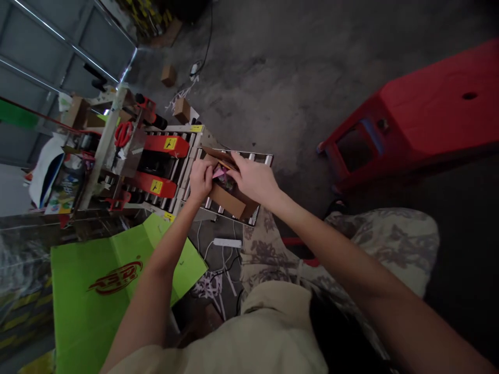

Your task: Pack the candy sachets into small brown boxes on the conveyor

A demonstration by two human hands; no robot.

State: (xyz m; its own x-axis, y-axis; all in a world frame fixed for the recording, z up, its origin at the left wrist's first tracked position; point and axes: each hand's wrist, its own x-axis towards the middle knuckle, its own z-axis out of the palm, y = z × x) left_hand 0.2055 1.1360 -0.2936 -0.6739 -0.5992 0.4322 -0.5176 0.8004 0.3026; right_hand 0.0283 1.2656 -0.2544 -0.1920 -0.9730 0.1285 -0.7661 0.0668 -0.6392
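Note:
A small open cardboard box rests on the rollers at the near end of the conveyor, its flaps raised. Inside lie a pink piece and something in clear wrapping, too small to name. My left hand has its fingers curled over the box's left edge, against the pink piece. From the right, my right hand grips the far flap, thumb and fingers reaching over the opening. Its fingertips are partly hidden.
A box-sealing machine with red plates stands left on the conveyor, red scissors hanging on it. Around are a green carton, a power strip, tape scraps, small boxes and a red plastic stool at right.

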